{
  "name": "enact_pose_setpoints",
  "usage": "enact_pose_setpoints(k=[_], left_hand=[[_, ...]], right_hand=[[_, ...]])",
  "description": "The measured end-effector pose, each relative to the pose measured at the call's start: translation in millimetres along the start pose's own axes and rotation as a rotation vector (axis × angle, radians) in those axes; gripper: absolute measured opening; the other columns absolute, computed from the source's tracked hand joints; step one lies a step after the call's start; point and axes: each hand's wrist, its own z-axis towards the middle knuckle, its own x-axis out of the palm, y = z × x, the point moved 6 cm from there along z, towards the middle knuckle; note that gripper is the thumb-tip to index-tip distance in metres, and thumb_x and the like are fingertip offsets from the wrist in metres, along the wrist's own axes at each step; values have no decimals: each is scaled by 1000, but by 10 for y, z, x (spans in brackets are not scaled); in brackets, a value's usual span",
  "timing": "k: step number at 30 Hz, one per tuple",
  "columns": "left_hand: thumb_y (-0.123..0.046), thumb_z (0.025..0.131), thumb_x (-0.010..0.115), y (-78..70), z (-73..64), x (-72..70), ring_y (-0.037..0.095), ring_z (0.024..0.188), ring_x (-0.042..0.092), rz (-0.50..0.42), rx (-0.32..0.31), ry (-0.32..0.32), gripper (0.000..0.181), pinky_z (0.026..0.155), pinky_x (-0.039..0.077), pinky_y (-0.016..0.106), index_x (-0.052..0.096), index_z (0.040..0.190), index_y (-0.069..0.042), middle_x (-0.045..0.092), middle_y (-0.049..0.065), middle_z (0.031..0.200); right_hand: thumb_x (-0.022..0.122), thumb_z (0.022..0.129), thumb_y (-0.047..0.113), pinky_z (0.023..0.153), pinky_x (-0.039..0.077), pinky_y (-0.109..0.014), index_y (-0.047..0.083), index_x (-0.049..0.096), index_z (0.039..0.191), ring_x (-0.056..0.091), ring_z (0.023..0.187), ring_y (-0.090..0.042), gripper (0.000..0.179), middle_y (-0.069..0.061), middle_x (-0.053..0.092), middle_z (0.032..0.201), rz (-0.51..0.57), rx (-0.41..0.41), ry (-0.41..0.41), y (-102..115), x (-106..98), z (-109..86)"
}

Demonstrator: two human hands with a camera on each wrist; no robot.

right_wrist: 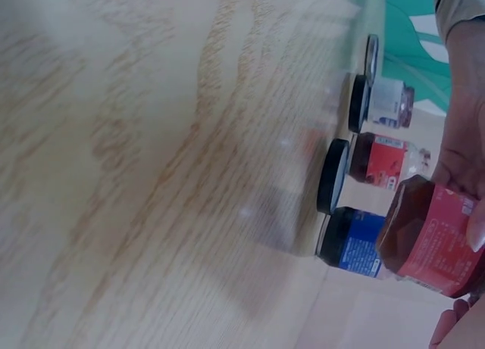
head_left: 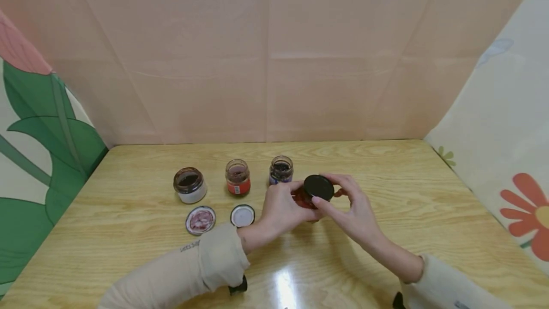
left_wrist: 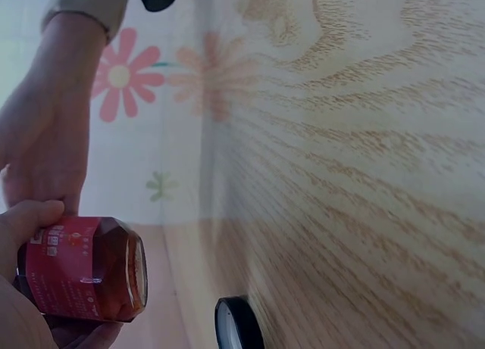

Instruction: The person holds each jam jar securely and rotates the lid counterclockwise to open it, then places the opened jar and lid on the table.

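My left hand (head_left: 285, 206) grips a jar (left_wrist: 72, 269) with a red label, its glass base showing in the left wrist view. The jar is raised off the table in both wrist views. On its top is a black lid (head_left: 319, 188), which my right hand (head_left: 353, 206) holds by the rim with thumb and fingers. Just behind my left hand stands an uncapped jar with a blue label (right_wrist: 362, 243) and dark contents. In the right wrist view, a black-rimmed lid (right_wrist: 333, 176) lies near that jar; my left hand hides it in the head view.
Further left stand an uncapped red-labelled jar (head_left: 238, 178) and a wide uncapped jar (head_left: 190, 185) with a pale label. Before them lie a white-lined lid (head_left: 242, 215) and a stained lid (head_left: 200, 220), insides up. The wooden table (head_left: 407, 180) meets a curtain (head_left: 266, 85) at the back.
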Motion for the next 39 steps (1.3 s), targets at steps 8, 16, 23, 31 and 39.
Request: enact_pose_setpoints(k=[8, 16, 23, 31, 39], left_hand=[[-26, 63, 88, -30, 0, 15, 3, 78, 64, 65, 16, -2, 51, 68, 48, 16, 72, 110, -16, 74, -4, 91], [-27, 62, 88, -37, 7, 45, 1, 76, 62, 58, 13, 0, 51, 66, 47, 15, 72, 109, -16, 74, -4, 91], [-27, 66, 86, -65, -1, 56, -2, 68, 62, 10, 38, 16, 41, 64, 47, 14, 73, 103, -18, 73, -6, 81], [-29, 67, 86, -73, 3, 62, -5, 63, 58, -3, 40, 20, 38, 60, 47, 14, 73, 101, -16, 71, -8, 74], [-36, 64, 88, -56, 14, 48, -2, 65, 58, 50, 19, 3, 47, 58, 46, 16, 73, 104, -17, 71, -7, 79]], right_hand=[[83, 75, 22, 87, 39, -30, 21, 60, 127, 50, 106, -7, 56, 0, 59, 120, -42, 77, 27, -25, 56, 19], [82, 75, 21, 90, 37, -34, 20, 62, 124, 50, 106, -9, 53, -1, 59, 118, -27, 81, 21, -31, 60, 37], [81, 76, 19, 88, 34, -29, 22, 66, 121, 48, 104, -6, 48, 0, 59, 112, -12, 83, -13, -20, 17, 44], [77, 81, 18, 86, 33, -27, 22, 66, 122, 49, 104, -4, 42, 0, 60, 113, 8, 93, -14, -8, -18, 63], [70, 88, 17, 85, 35, -22, 15, 64, 124, 49, 107, -1, 37, -2, 61, 120, 67, 119, -22, -32, -52, 72]])
